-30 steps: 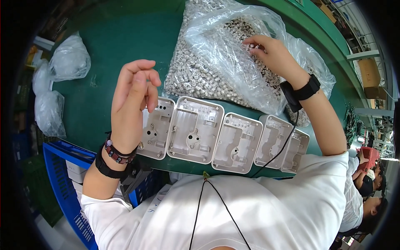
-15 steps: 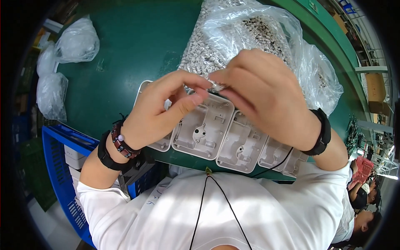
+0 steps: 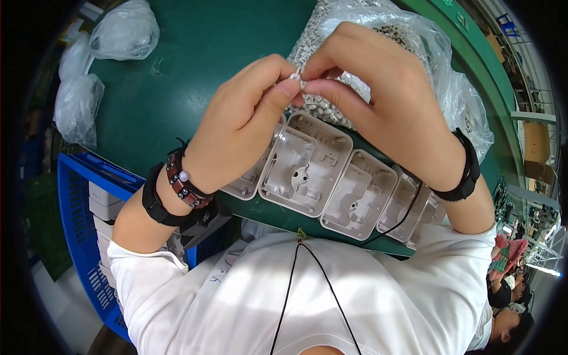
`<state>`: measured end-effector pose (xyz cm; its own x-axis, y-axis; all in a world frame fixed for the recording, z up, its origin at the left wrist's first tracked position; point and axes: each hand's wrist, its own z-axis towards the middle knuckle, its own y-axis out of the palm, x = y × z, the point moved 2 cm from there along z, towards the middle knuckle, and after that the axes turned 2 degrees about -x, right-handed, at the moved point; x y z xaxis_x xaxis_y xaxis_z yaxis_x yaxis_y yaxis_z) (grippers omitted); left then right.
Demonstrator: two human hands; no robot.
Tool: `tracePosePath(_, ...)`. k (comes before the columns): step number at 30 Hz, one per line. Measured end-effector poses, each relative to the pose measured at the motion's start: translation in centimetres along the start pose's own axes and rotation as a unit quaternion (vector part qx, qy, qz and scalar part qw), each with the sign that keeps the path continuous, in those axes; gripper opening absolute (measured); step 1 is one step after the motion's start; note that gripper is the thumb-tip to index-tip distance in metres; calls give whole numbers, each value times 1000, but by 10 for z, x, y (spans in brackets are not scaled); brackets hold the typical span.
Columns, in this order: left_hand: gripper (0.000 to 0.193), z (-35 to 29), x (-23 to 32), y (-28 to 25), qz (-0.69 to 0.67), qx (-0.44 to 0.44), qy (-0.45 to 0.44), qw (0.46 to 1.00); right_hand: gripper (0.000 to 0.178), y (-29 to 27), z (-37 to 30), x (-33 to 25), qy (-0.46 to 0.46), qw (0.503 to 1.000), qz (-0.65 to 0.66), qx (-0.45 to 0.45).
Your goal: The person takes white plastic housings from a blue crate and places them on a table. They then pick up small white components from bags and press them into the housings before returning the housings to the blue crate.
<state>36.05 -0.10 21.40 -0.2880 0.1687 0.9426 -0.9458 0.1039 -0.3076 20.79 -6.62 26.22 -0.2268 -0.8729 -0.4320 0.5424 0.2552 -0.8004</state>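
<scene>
The green table (image 3: pixel 207 35) is the largest thing and extends under and around the grip. The clear plastic bag (image 3: pixel 452 94), filled with many small white parts, lies beyond the grip and to its right, partly covered by the right hand (image 3: pixel 384 77). To the left of the grip and nearer to the body stands the blue crate (image 3: pixel 77 219). Also to the left, well apart, are crumpled clear plastic bundles (image 3: pixel 124 32). Just on the body side of the grip there is a row of pale housings (image 3: pixel 313 154), their hollow sides up. The left hand (image 3: pixel 236 124) meets the right one, both in a narrow pinch, and between their fingertips is a small white piece (image 3: pixel 299 76); its exact shape I cannot tell.
</scene>
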Motion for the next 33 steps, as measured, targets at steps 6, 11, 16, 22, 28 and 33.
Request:
tracePosePath(6,22,4,-4,-24,-142,188,27,971,8,-10,24,-2,79,996,-13,-49)
tracePosePath(11,27,18,-12,-59,-307,358,49,880,9,42,23,14,-32,996,-46,-69)
tracePosePath(16,26,20,-12,-52,-361,348,32,865,8,96,18,18,-62,979,-156,-116)
tracePosePath(22,26,18,-10,-51,-367,315,60,873,8,112,14,19,-55,964,-192,-175)
tracePosePath(28,27,19,-26,-52,-612,103,142,771,8,113,15,15,-67,965,-195,-161)
tracePosePath(33,28,20,-30,-53,-706,-19,194,680,10,116,18,17,-71,965,-198,-156)
